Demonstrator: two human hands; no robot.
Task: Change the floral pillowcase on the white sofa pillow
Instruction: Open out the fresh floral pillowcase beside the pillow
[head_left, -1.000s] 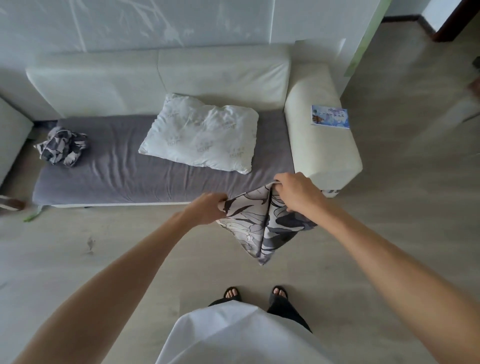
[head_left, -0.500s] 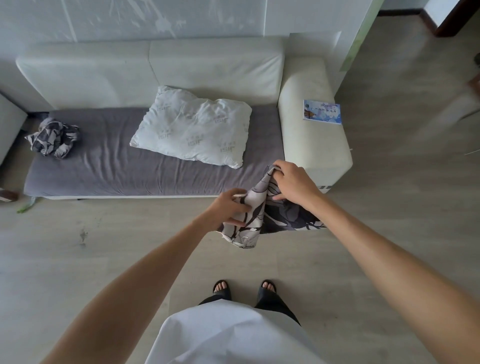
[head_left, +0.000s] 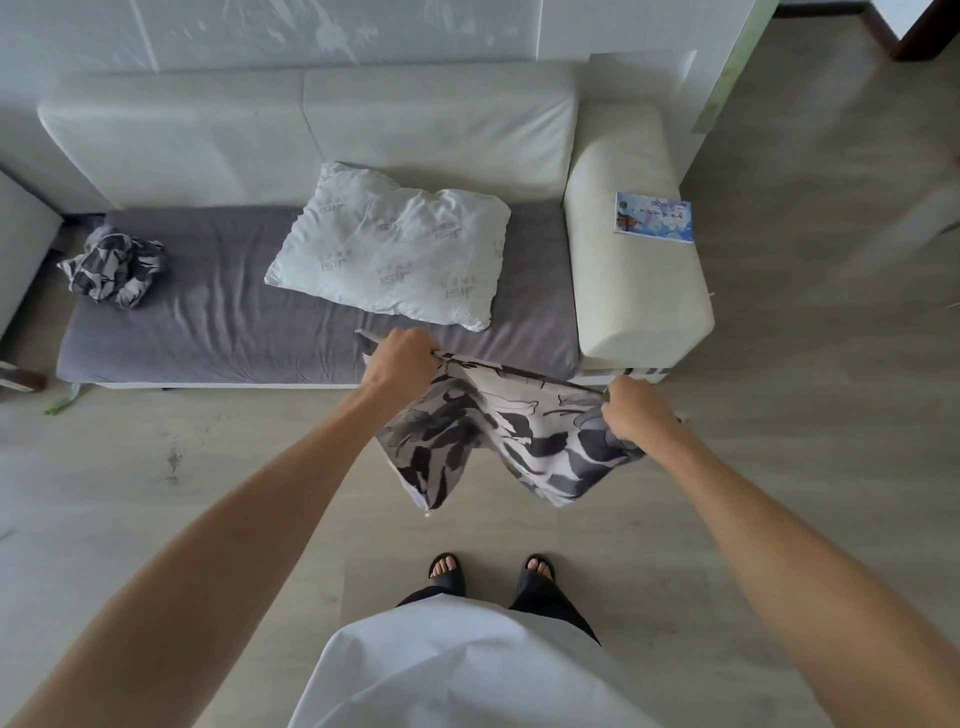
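A bare white pillow (head_left: 395, 244) lies on the sofa's grey seat (head_left: 208, 322), tilted, toward the right end. In front of the seat edge I hold a grey-and-white floral pillowcase (head_left: 498, 436) stretched out above the floor. My left hand (head_left: 402, 358) grips its top edge at the left. My right hand (head_left: 636, 408) grips the top edge at the right. The cloth sags between them and its two lower corners hang down. A second floral pillowcase (head_left: 111, 265) lies crumpled at the seat's left end.
The white sofa has a backrest (head_left: 311, 135) and a right armrest (head_left: 634, 280) with a blue booklet (head_left: 654, 217) on top. Pale wood floor (head_left: 156, 467) lies in front. My feet in black sandals (head_left: 491, 571) stand below the cloth. A doorway opens at top right.
My hands have moved apart, the left hand up and leftward, the right hand rightward, spreading the bunched pillowcase into a wide span. The view has shifted slightly.
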